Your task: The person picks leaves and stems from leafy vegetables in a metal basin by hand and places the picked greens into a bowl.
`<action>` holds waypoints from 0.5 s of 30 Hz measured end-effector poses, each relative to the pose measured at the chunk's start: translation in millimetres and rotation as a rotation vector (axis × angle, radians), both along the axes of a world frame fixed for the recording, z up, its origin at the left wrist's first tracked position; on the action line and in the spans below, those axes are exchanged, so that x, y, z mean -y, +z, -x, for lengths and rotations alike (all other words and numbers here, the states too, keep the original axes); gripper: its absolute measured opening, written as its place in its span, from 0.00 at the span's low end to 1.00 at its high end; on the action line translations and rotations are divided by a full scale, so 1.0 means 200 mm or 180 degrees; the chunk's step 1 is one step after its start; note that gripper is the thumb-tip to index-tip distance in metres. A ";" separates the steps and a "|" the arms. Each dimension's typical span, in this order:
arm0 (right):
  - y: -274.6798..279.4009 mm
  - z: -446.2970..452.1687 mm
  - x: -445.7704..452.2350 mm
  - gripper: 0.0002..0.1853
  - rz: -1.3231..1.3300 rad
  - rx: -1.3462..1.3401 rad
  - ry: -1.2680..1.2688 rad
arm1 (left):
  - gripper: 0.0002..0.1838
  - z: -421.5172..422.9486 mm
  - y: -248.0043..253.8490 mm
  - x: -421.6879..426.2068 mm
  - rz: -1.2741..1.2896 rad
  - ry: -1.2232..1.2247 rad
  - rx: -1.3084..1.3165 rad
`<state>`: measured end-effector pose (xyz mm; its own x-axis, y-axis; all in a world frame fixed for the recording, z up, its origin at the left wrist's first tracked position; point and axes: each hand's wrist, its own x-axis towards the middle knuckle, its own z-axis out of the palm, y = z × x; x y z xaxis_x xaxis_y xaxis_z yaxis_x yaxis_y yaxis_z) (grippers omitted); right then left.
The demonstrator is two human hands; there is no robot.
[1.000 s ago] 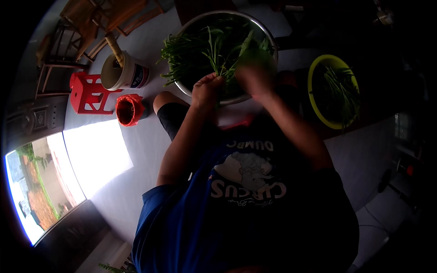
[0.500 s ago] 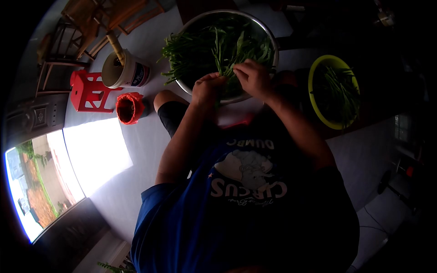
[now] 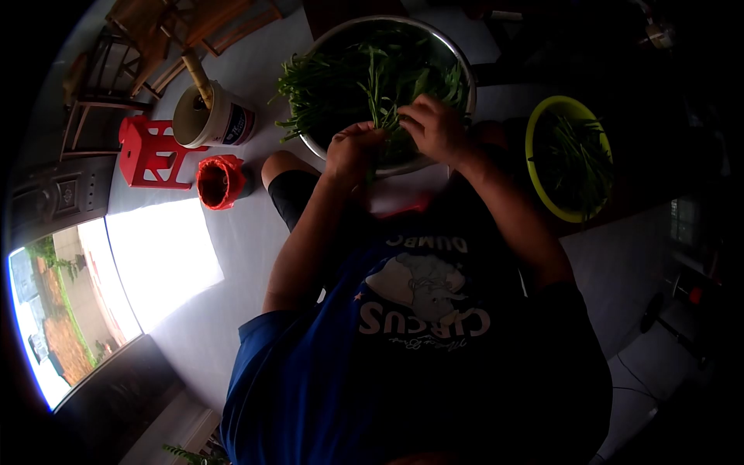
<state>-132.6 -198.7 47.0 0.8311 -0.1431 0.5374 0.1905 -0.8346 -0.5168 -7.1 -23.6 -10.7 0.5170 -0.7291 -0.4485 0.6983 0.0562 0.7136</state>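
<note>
A large metal basin (image 3: 467, 74) full of leafy green stalks (image 3: 322, 89) stands in front of my knees. Over its near rim, my left hand (image 3: 356, 151) is closed around the lower end of a green sprig (image 3: 375, 91), whose leaves point away from me. Just to the right, my right hand (image 3: 435, 130) has its thumb and fingers pinched together at the sprig's side; what lies between those fingertips is too small to make out.
On the right is a yellow-green basket (image 3: 530, 147) with green stalks. To the left are a red stool (image 3: 138, 159), a white bucket (image 3: 186, 128) holding a bamboo-like piece, and a red-lined bin (image 3: 209, 184). Wooden chairs (image 3: 116, 103) stand at the upper left.
My right hand, blurred over the basin's right part a second ago, has come down and left to the sprig. My left hand has stayed in place with the sprig.
</note>
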 end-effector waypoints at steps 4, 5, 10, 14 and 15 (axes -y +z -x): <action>0.01 -0.01 -0.01 0.11 -0.0513 0.0165 -0.0209 | 0.05 0.00 0.02 0.00 0.0074 -0.0028 -0.0078; 0.01 -0.02 -0.01 0.12 -0.0578 0.0208 -0.0279 | 0.05 -0.01 0.03 0.00 0.0103 -0.0039 -0.0099; -0.08 0.00 0.03 0.07 -0.0546 -0.0019 -0.0055 | 0.09 -0.05 -0.08 -0.03 0.0236 -0.0217 -0.0201; -0.15 0.00 0.04 0.06 -0.0912 -0.0080 -0.0332 | 0.09 -0.05 -0.07 -0.05 0.0261 -0.0266 -0.0192; -0.14 0.00 0.04 0.06 -0.1012 -0.0134 -0.0372 | 0.09 -0.06 -0.07 -0.05 0.0248 -0.0298 -0.0172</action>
